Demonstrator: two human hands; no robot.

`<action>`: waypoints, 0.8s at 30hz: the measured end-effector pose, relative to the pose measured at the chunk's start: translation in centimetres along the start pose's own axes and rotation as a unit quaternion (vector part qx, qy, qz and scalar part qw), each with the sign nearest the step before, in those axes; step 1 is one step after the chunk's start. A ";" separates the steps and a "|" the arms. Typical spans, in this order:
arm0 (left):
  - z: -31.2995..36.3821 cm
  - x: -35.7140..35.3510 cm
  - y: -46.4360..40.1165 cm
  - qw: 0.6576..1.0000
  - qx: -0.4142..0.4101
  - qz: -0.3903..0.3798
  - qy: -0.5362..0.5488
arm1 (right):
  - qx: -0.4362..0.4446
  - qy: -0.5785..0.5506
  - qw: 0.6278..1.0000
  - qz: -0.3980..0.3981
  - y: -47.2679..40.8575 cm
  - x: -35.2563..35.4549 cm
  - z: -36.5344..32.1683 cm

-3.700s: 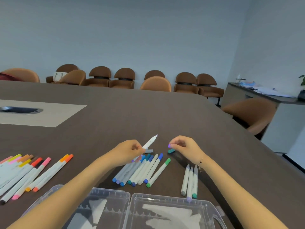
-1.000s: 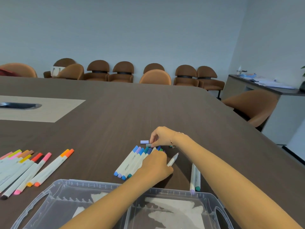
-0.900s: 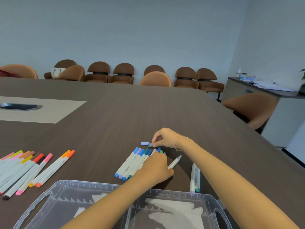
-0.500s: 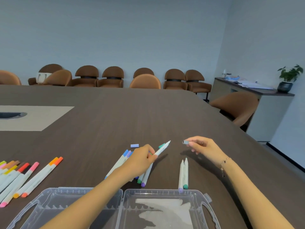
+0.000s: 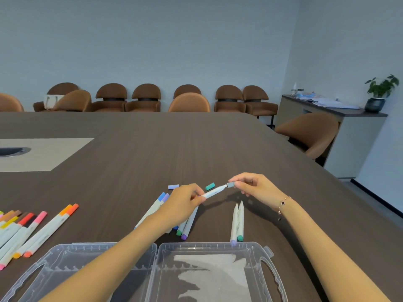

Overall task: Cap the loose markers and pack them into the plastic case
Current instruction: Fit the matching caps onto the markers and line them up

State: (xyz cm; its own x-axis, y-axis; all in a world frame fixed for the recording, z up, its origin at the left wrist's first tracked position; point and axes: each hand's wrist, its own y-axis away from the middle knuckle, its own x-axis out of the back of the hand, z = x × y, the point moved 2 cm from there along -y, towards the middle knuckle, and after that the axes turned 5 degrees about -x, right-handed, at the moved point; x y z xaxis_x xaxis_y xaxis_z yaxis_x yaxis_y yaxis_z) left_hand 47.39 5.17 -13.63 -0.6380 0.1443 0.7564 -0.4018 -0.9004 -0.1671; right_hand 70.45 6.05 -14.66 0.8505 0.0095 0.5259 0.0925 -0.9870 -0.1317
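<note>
Over the dark table (image 5: 196, 149), left hand (image 5: 183, 205) grips a marker (image 5: 212, 193) angled up-right into the grey cap (image 5: 230, 185) pinched by right hand (image 5: 255, 186).

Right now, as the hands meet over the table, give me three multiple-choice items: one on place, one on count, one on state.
1. Where does the teal cap lie?
A. in the plastic case
B. on the table beyond the hands
C. on the sideboard

2. How many uncapped markers lie side by side under the right hand?
A. two
B. four
C. six

3. What state is the plastic case in?
A. shut and latched
B. open and holding no markers
C. open and full of markers

Answers: 1 B, it sits on the table near the lilac cap. 2 A, two bare tips point away. 3 B, both clear halves lie flat, with no markers inside.
</note>
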 end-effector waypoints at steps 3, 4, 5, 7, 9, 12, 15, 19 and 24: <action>0.3 0.0 0.1 1.000 -0.003 -0.003 -0.005 | 0.001 0.010 1.000 -0.020 0.0 -0.4 -0.2; 0.4 0.0 0.1 1.000 -0.003 -0.004 -0.006 | 0.001 0.011 1.000 -0.027 0.0 -0.6 -0.3; 0.5 0.0 0.1 1.000 -0.002 -0.008 -0.006 | 0.000 0.007 1.000 -0.029 0.0 -0.8 -0.5; 0.7 -0.3 -0.1 1.000 0.004 -0.019 0.003 | 0.001 -0.015 1.000 -0.023 0.1 -1.2 -1.0; 0.9 -0.7 0.0 0.999 0.017 -0.026 0.017 | 0.005 -0.043 0.999 -0.014 0.2 -1.3 -1.5; 0.6 -1.0 0.1 0.999 0.029 -0.025 0.015 | 0.012 -0.055 0.998 -0.017 0.2 -1.5 -1.8; 0.1 -1.2 0.3 0.999 0.038 -0.021 0.015 | 0.016 -0.051 0.998 -0.029 0.1 -2.0 -1.6; 0.3 -1.2 0.3 0.999 0.041 -0.011 -0.007 | 0.020 -0.061 0.997 -0.036 0.1 -1.9 -1.8; 2.3 -0.5 0.0 0.994 0.045 0.041 -0.087 | 0.035 -0.002 0.999 0.011 -0.7 -1.9 -2.4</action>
State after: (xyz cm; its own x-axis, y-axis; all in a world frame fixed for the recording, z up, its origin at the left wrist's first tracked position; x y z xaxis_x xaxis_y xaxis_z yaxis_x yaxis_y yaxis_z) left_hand 49.24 4.14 -12.56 -0.5395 0.0030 0.8420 -0.2886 -0.9401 -0.1816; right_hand 67.47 6.34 -13.54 0.8551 -0.0116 0.5184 0.1092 -0.9733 -0.2020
